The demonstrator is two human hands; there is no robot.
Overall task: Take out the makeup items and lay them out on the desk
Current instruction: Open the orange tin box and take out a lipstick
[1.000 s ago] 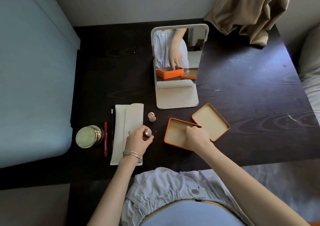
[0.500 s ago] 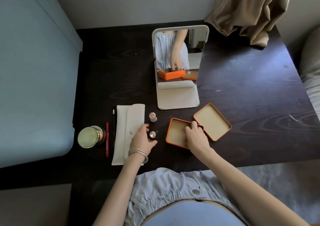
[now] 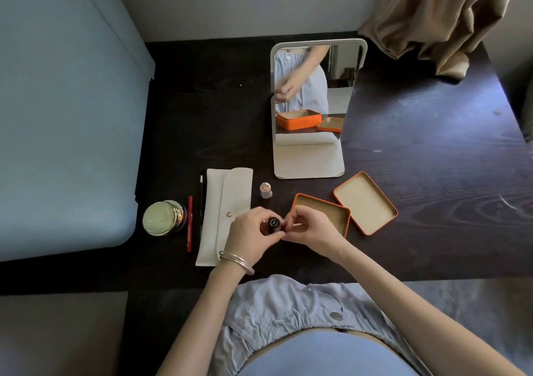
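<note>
Dark and small, a round-capped bottle (image 3: 273, 224) is pinched between both hands, the left hand (image 3: 250, 235) and right hand (image 3: 310, 230) meeting just above the table (image 3: 418, 150) beside the orange tin (image 3: 340, 212), which looks emptied; next, I'd guess, it needs standing down near the glittery bottle (image 3: 265, 190).

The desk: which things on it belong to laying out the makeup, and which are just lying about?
Part of the job: orange tin, its lid, small dark bottle held by both hands, glitter bottle, red pencil, black pencil, gold jar, white pouch.

Lying about: mirror, curtain.
</note>
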